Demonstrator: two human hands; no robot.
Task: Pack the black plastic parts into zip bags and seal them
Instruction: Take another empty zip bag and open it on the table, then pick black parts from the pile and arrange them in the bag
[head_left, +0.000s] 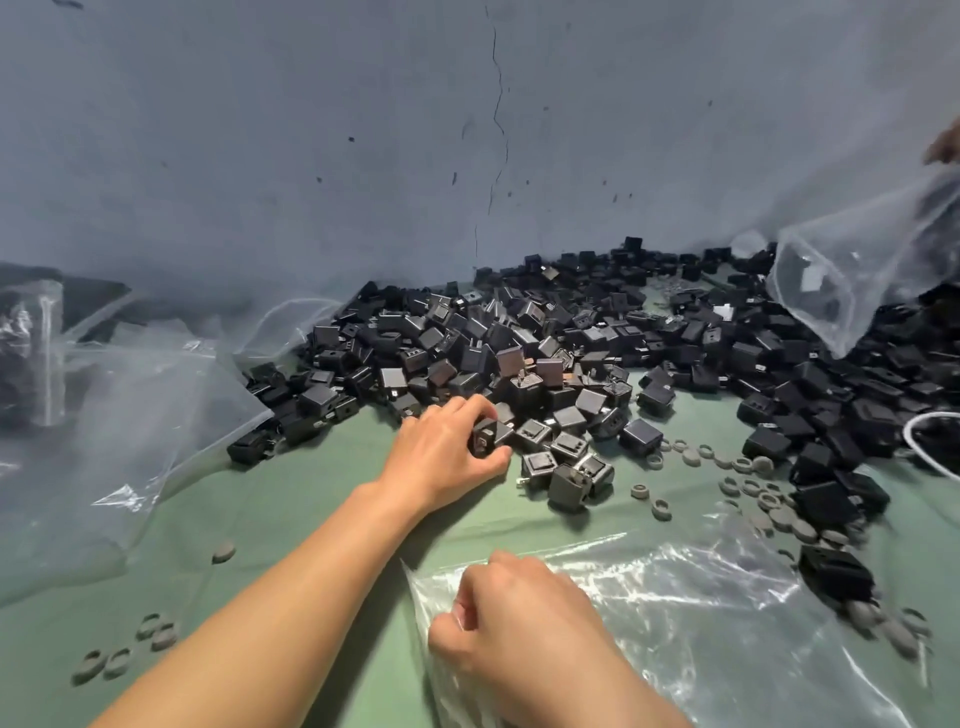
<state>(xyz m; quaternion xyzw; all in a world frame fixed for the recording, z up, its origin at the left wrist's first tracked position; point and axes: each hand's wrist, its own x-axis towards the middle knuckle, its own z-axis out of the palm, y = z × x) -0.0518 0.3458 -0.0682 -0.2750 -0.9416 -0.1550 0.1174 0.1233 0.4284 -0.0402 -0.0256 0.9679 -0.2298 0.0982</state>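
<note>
A big heap of black plastic parts covers the far half of the green table. My left hand reaches to the heap's near edge and grips one black part between fingers and thumb. My right hand is near the bottom and pinches the edge of a clear zip bag that lies flat on the table to the right.
Clear bags lie piled at the left. At the far right another person's hand holds up a clear bag with a few parts in it. Small grey rings are scattered at right and at bottom left. A grey wall stands behind.
</note>
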